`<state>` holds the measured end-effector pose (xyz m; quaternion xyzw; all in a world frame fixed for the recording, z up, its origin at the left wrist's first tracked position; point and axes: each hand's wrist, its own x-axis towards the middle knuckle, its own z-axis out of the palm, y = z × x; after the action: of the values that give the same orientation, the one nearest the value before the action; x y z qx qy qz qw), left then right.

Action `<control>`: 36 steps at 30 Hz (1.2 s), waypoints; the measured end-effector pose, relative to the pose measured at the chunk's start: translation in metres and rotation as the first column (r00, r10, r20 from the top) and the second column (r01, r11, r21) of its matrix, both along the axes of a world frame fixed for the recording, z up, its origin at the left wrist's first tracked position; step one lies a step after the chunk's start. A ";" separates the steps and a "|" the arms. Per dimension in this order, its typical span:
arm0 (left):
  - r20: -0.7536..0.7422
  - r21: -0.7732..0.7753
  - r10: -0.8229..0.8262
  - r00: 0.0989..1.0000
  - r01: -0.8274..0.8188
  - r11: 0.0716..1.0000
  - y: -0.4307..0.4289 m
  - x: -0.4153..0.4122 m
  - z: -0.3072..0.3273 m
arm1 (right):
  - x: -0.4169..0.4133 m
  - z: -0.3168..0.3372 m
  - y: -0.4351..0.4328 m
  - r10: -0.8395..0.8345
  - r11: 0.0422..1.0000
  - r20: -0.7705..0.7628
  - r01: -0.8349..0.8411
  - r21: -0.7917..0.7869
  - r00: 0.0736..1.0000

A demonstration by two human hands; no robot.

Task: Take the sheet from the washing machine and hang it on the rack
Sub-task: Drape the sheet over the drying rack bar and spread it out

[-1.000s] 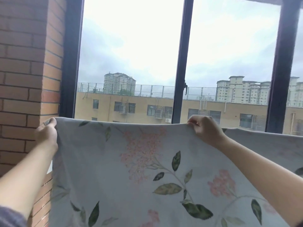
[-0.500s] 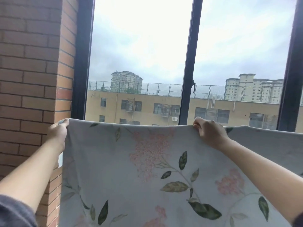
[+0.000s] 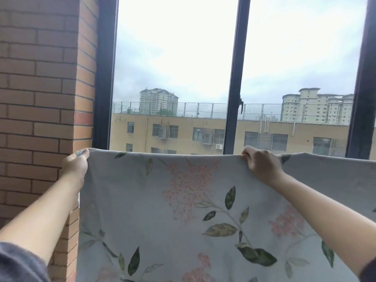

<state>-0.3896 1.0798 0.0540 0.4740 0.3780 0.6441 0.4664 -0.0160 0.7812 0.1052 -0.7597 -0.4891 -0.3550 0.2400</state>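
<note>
A pale grey sheet (image 3: 162,210) printed with pink blossoms and green leaves hangs spread out in front of me, its top edge straight and level. My left hand (image 3: 75,165) pinches the sheet's top left corner beside the brick wall. My right hand (image 3: 259,162) grips the top edge near the middle, and the sheet runs on to the right past it. The rack is hidden behind the top fold of the cloth. The washing machine is not in view.
A brick wall (image 3: 40,88) stands close on the left. Behind the sheet is a large window with dark frames (image 3: 234,88) and a handle on the middle post. Buildings and grey sky lie beyond the glass.
The view has swung left, so wall, window and sheet sit further right and the sheet's top edge a little higher. Both hands keep their grip on the top edge.
</note>
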 end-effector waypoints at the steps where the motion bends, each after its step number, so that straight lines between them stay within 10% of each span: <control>1: -0.035 -0.023 -0.042 0.999 0.041 0.999 0.000 -0.001 -0.002 | 0.000 -0.001 0.001 -0.047 0.995 -0.004 0.047 -0.085 0.999; 7: -0.144 0.119 -0.355 0.924 0.372 0.920 -0.050 0.018 0.011 | -0.028 -0.011 0.009 0.161 0.975 0.108 -0.175 0.136 0.981; 16: -0.355 0.123 -0.709 0.610 0.782 0.611 -0.163 0.096 0.044 | -0.138 -0.046 0.028 0.538 0.704 -0.715 -0.704 0.089 0.447; 26: -0.556 0.386 -0.455 0.695 0.701 0.599 -0.180 0.129 0.023 | -0.102 -0.064 0.010 0.536 0.797 -0.839 -0.387 0.464 0.097; 34: -0.467 0.357 -0.528 0.709 0.697 0.622 -0.162 0.151 -0.008 | -0.093 -0.065 -0.001 0.426 0.780 -0.879 -0.579 0.237 0.215; 36: -0.274 0.261 -0.627 0.729 0.684 0.681 -0.153 0.155 -0.008 | -0.095 -0.063 -0.003 0.366 0.760 -0.840 -0.650 0.021 0.401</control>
<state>-0.2346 0.9268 0.0460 0.7026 0.1003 0.4482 0.5435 -0.1108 0.7782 0.0418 -0.6714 -0.5841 0.2023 0.4088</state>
